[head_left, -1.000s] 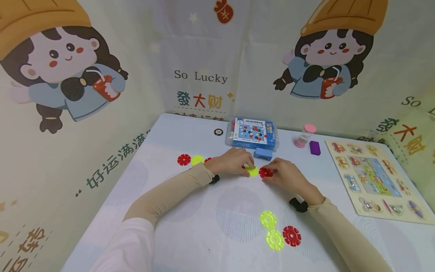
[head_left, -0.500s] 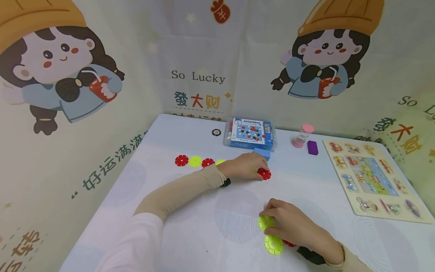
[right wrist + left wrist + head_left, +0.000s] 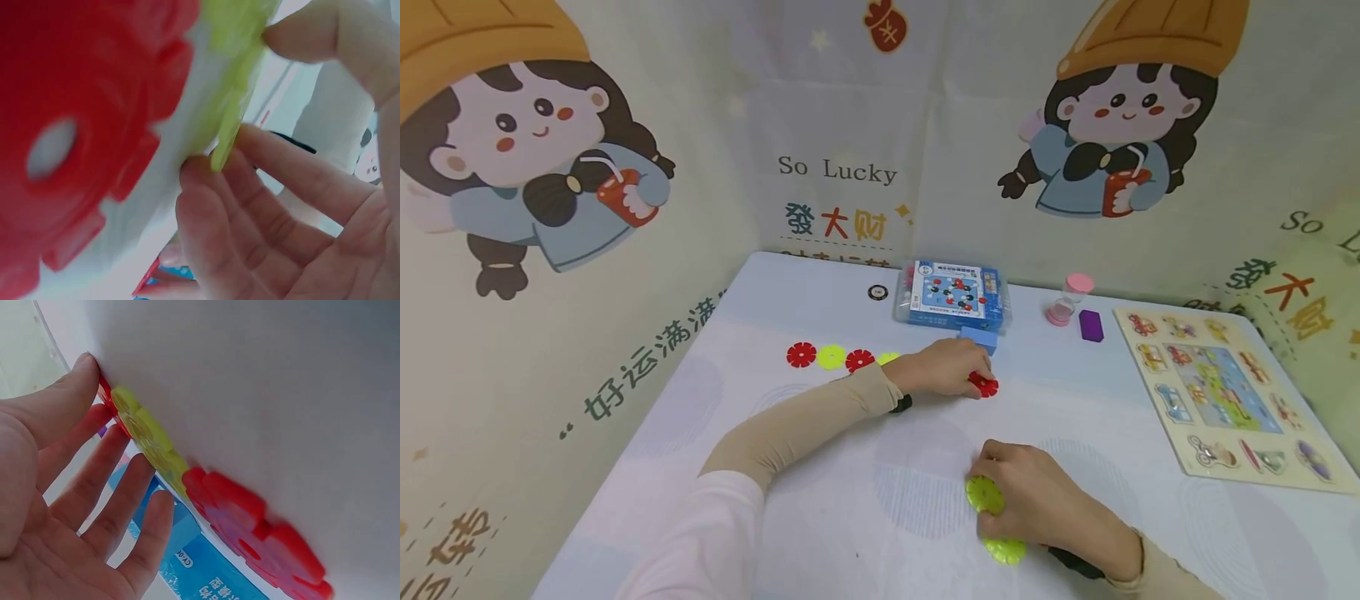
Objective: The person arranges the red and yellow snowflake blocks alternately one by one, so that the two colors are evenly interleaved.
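Along the table runs a row of snowflake discs, red and yellow-green in turn, from a red disc (image 3: 801,354) at the left end. My left hand (image 3: 946,368) pinches the red snowflake disc (image 3: 987,386) at the right end between thumb and fingers, covering part of the row. Nearer me, my right hand (image 3: 1037,498) holds a yellow-green snowflake disc (image 3: 984,495) by its edge. Partly under that hand lies another yellow-green disc (image 3: 1005,551). A red disc (image 3: 94,125) looms close in the right wrist view, hidden by the hand in the head view.
A blue boxed molecule set (image 3: 953,296) stands at the back, a blue block (image 3: 979,339) before it. To the right are a pink sand timer (image 3: 1067,302), a purple block (image 3: 1092,326) and a wooden puzzle board (image 3: 1232,396). A round black token (image 3: 877,292) lies behind the row.
My right hand has left the row's end for the near discs and taken hold of a yellow-green one. My left hand has shifted right, from a yellow-green disc to the red end disc.
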Available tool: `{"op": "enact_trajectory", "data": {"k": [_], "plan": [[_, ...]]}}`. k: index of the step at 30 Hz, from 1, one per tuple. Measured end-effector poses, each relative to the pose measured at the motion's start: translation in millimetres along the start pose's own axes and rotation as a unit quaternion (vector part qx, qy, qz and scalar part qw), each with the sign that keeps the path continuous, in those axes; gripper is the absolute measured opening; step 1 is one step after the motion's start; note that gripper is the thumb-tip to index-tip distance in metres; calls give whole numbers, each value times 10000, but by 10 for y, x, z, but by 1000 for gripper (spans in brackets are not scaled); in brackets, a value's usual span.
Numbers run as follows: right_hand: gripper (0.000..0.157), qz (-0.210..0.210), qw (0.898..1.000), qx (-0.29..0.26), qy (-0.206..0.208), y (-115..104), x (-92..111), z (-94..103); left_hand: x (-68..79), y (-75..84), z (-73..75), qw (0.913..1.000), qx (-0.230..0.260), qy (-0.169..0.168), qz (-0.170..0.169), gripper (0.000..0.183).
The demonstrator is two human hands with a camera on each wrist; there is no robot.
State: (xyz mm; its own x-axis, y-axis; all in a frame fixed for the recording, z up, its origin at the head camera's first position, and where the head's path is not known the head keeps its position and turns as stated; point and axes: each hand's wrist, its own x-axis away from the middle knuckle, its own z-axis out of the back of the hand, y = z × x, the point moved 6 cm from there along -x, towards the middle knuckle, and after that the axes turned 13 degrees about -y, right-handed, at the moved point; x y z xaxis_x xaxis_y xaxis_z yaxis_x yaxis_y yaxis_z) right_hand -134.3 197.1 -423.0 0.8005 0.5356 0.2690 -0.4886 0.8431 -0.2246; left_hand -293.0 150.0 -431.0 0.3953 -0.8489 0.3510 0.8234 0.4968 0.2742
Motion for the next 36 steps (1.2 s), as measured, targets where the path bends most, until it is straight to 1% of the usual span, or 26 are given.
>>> {"op": "enact_trajectory", "data": {"k": [2,5,7,10,13,15,18,21,25,29,32,34,36], "plan": [[30,44,10000,82,-9,10,-10,14,-4,-3,3,10000,8,6,-9,42],[31,23,9999,-57,108,159,-45,88,-17,5,6,10000,-33,0,-24,42],[34,-102,9994,-231,234,354,-85,167,-27,15,13,10000,-36,-7,-38,42],[37,-371,9962,-546,577,758,-170,329,-43,33,22,10000,-16,-5,-62,42],[38,-660,9923,-633,831,1136,-272,444,-56,52,31,9999,-9,6,-103,41],[37,-727,9912,-622,912,1307,-335,483,-62,62,35,9999,-12,13,-135,41],[38,-643,9921,-652,853,1430,-393,479,-76,71,43,9997,-54,14,-224,41],[37,-396,9930,-668,889,1452,-405,474,-92,45,58,9998,-22,29,-219,40],[37,-199,9930,-692,931,1435,-405,462,-110,-3,82,9998,58,70,-187,40],[40,-373,9917,-781,951,1380,-337,426,-122,18,73,9994,86,91,-308,40],[42,-430,9912,-828,943,1170,-191,401,-143,81,64,9992,-9,167,-371,41],[42,-214,9944,-827,621,920,-58,350,-172,146,67,9988,-147,224,-417,45],[44,110,9968,-781,147,658,84,269,-205,216,63,9984,-258,208,-461,49]]}}
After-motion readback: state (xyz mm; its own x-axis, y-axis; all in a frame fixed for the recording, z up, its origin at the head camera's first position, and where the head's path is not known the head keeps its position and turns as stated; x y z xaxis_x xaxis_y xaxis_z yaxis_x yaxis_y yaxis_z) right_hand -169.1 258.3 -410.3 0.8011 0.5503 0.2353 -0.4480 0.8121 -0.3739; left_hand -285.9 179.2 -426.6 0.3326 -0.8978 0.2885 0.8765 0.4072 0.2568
